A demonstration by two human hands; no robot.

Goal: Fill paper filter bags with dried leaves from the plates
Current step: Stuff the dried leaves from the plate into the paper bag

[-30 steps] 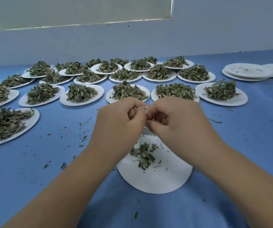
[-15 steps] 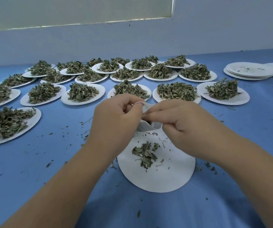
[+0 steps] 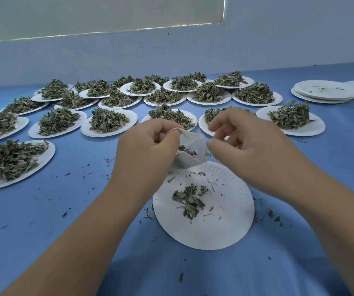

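My left hand (image 3: 148, 150) pinches the rim of a white paper filter bag (image 3: 191, 152) that hangs open above a white paper plate (image 3: 221, 227). Dried green leaves show inside the bag. A small heap of dried leaves (image 3: 190, 199) lies in the middle of that plate. My right hand (image 3: 242, 142) hovers just right of the bag with loosely curled fingers, apart from it and holding nothing.
Several white plates heaped with dried leaves, such as the plate at the left (image 3: 11, 163) and the one at the right (image 3: 291, 120), cover the blue table (image 3: 75, 210) behind my hands. A stack of empty plates (image 3: 325, 92) sits at the far right. Leaf crumbs are scattered around.
Both hands were pinching the bag's top together. My right hand has let go and moved right, and the bag now hangs open from my left hand.
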